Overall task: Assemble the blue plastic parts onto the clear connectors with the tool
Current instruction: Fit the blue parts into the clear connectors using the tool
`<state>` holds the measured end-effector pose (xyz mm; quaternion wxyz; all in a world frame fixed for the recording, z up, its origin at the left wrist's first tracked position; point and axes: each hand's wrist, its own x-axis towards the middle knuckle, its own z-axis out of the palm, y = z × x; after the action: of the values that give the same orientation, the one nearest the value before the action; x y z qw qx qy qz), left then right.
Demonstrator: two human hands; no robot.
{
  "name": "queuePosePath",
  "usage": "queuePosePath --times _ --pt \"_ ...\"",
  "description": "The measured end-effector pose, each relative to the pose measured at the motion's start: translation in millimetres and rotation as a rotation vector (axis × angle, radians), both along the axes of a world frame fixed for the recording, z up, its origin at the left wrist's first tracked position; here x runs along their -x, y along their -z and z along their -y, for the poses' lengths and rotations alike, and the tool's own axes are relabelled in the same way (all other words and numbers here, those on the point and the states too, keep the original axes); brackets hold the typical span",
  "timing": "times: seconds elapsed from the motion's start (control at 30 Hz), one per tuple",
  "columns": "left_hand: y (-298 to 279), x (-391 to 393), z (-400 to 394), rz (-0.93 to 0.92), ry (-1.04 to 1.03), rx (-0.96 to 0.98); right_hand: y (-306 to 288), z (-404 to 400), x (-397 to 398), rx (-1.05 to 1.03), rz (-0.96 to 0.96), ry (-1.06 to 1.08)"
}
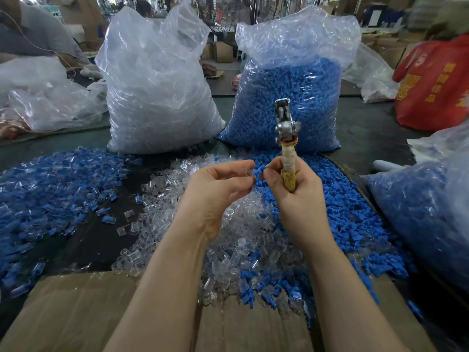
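2 hands – right hand (pixel 289 184) gripping 1 tool (pixel 286 138), pinching 1 blue part (pixel 259 171), left hand (pixel 218 186) curled

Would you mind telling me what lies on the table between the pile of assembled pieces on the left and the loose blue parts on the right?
In the head view, a heap of clear connectors lies between the assembled pile and the blue parts.
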<state>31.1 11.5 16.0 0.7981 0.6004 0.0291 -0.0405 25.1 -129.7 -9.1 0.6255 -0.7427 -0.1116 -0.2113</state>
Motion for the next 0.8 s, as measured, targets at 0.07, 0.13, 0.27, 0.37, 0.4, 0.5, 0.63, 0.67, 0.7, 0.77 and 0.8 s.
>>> queuePosePath --times 0.07,0.13,0.27,0.37,0.4,0.5,0.63,0.67,0.7,0.77,0.8 --pt "-0.6 0.5 0.0 -0.002 0.021 -0.003 0.0 -0.1 0.8 0.002 0.021 0.0" --pt "-1.4 1.0 0.2 0.0 0.032 -0.006 0.5 -0.3 1.3 0.002 0.028 -0.006" --pt "-2.1 1.8 1.6 0.035 0.015 -0.06 2.2 -0.8 0.3 -0.01 0.02 -0.023" --pt "-2.0 2.6 2.4 0.08 -0.03 -0.122 4.4 -1.0 -1.4 -0.002 0.02 -0.011" --pt "-1.9 2.7 2.9 0.092 -0.042 -0.141 4.9 -1.0 -1.8 0.005 0.021 -0.003" --pt "-1.7 3.8 4.2 0.118 -0.07 -0.17 6.1 -1.5 -3.5 0.028 0.025 0.018" --pt "-2.0 4.3 5.2 0.156 -0.105 -0.21 7.2 -2.6 -4.3 0.041 0.029 0.032" --pt "-2.0 4.2 5.3 0.163 -0.113 -0.226 7.3 -2.6 -4.2 0.05 0.033 0.035" --pt "-2.0 4.1 5.2 0.168 -0.119 -0.238 7.0 -2.6 -4.0 0.064 0.038 0.04" --pt "-2.3 4.3 5.4 0.177 -0.125 -0.258 5.9 -2.6 -3.8 0.094 0.046 0.05" --pt "-2.4 4.5 5.5 0.182 -0.126 -0.266 5.2 -2.6 -3.5 0.102 0.047 0.051"
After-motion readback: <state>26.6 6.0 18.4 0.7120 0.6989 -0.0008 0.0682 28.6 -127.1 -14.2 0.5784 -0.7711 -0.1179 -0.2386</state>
